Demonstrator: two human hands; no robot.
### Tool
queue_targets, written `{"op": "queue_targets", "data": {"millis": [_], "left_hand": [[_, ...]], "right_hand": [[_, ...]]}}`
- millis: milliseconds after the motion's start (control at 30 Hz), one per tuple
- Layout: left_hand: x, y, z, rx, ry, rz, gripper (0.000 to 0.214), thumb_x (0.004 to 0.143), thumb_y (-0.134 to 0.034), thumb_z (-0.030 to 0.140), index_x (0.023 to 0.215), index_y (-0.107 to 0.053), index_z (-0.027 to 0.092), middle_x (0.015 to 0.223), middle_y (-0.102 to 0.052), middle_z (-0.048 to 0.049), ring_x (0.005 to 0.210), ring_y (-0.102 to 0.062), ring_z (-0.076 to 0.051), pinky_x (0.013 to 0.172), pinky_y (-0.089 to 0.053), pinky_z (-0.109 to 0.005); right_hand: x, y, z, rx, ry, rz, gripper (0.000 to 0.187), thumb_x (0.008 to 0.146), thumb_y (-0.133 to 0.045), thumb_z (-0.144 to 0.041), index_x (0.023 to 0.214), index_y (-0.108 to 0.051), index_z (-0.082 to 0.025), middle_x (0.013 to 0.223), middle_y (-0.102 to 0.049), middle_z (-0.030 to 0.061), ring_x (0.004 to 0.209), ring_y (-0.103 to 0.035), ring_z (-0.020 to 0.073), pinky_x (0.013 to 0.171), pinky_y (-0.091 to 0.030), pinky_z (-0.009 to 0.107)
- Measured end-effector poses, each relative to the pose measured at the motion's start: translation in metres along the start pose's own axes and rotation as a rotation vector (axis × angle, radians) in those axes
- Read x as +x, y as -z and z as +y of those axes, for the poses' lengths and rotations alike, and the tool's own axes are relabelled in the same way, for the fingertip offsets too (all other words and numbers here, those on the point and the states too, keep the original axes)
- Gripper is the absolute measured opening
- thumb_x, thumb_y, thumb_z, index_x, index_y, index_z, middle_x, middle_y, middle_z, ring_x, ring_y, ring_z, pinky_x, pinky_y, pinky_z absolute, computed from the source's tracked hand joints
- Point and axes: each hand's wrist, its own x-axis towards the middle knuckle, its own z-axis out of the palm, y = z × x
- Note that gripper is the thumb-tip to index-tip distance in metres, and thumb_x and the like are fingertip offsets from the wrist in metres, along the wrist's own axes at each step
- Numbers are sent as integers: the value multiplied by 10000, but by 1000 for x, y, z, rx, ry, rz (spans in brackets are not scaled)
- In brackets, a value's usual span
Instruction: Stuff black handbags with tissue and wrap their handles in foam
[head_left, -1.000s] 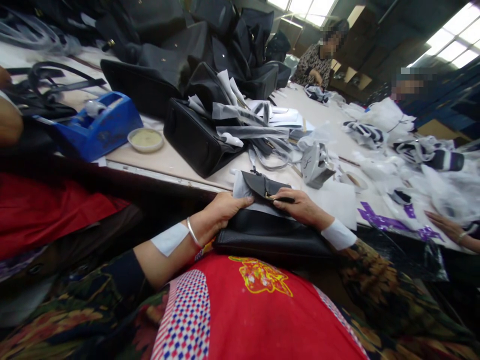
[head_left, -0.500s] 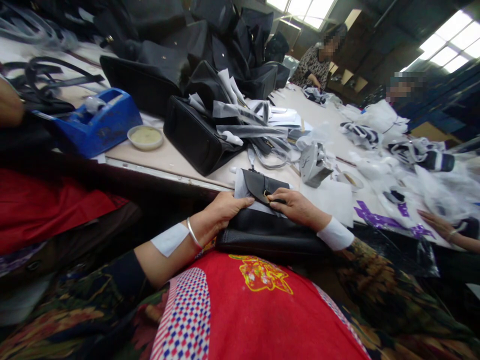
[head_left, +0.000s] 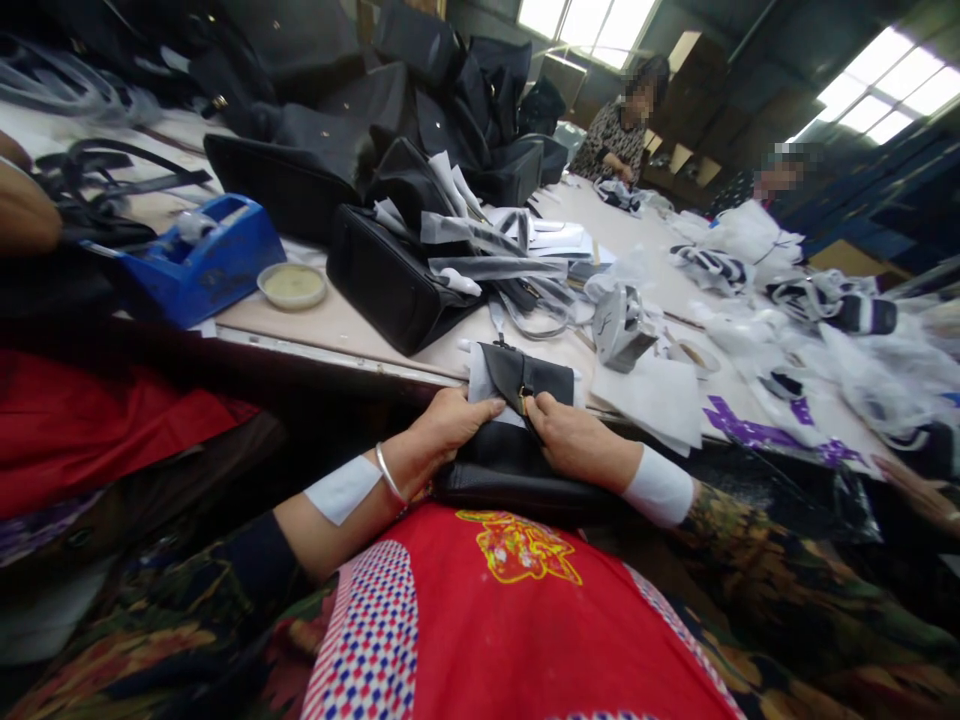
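Observation:
A black handbag [head_left: 525, 482] rests against my lap at the table's edge, its upper part leaning toward the table. Over its top lies a black leather flap [head_left: 551, 378] with a small gold-coloured buckle, and white paper [head_left: 481, 378] shows beneath it. My left hand [head_left: 459, 420] is closed on the bag's left side, thumb on top near the paper. My right hand [head_left: 574, 432] pinches the flap's strap end beside the buckle; its fingertips are partly hidden under the strap.
Beyond the bag stands another black bag [head_left: 382, 280] with wrapped handles. To its left are a round dish [head_left: 291, 287] and a blue tape dispenser [head_left: 202, 260]. A grey metal dispenser [head_left: 622, 325] and white sheets [head_left: 652, 400] lie right. Co-workers' arms reach in at both sides.
My right hand has shifted left and its thumb now lies closer to the buckle. My left hand stays on the bag. The view has moved slightly.

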Motion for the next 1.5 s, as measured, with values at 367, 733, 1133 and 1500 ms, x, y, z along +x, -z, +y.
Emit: {"op": "queue_targets", "data": {"millis": [367, 733, 1133, 1500], "left_hand": [[-6, 9, 6, -226, 91, -193, 445, 566, -886, 244, 961, -749, 92, 904, -790, -121, 726, -721, -229, 735, -557, -334], [-4, 7, 10, -350, 217, -259, 369, 640, -891, 316, 915, -746, 118, 867, -796, -111, 691, -730, -230, 706, -580, -326], [22, 3, 11, -94, 86, -117, 417, 656, -877, 413, 930, -741, 130, 814, -786, -80, 679, -716, -221, 673, -563, -314], [-28, -6, 131, 271, -235, -155, 466, 661, -830, 570, 787, -750, 128, 707, -751, -82, 631, -692, -231, 566, -525, -292]], "right_hand": [[-5, -2, 32, 481, 8, 245, 289, 1034, -450, -283, 1119, -708, -186, 958, -649, 80, 855, -635, 193, 811, -504, 313], [-3, -4, 40, 600, 38, 260, 313, 1024, -465, -321, 961, -742, -190, 862, -667, 59, 798, -634, 180, 741, -504, 290], [-21, 1, 21, 473, 29, 278, 347, 997, -556, -325, 1273, -667, -146, 1010, -705, 121, 906, -685, 231, 840, -545, 347], [-95, -11, 80, 1082, -612, 942, 473, 852, -630, -616, 924, -772, -170, 786, -743, 83, 689, -686, 234, 650, -568, 342]]}}
